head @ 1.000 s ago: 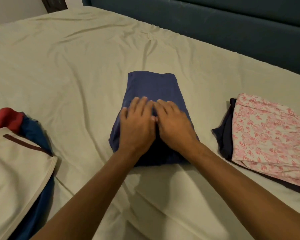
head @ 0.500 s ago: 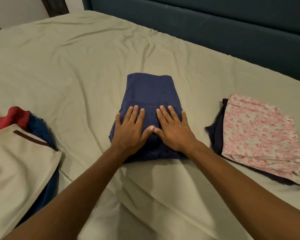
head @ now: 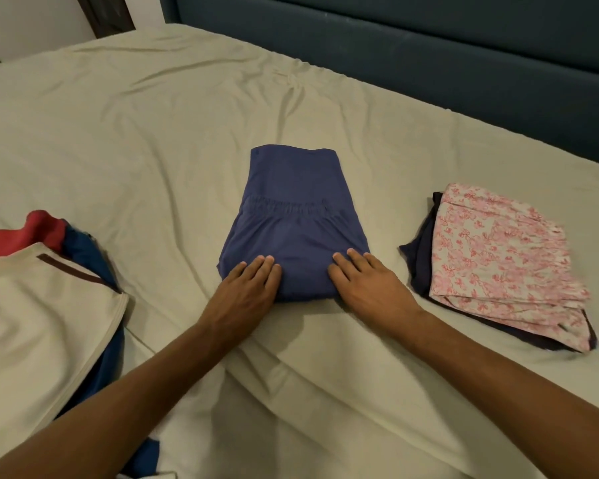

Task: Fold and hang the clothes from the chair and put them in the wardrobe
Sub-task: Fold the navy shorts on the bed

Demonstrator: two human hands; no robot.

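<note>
Blue shorts (head: 293, 223), frame centre: folded; left hand (head: 246, 288), right hand (head: 369, 283) flat, pressing near corners. Next, likely: stacking.

2 hands: left (head: 248, 290), right (head: 369, 286). 1 blue folded garment (head: 293, 219). 2 clothes piles: left pile (head: 38, 326), right pile (head: 502, 261). 1 bed (head: 153, 133).

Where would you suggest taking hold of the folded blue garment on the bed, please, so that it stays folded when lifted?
Probably by its two side edges near the front: the folded blue garment lies flat, widest at the near end. The left hand and right hand rest there with straight fingers; sliding them under from either side should support every layer.
</note>
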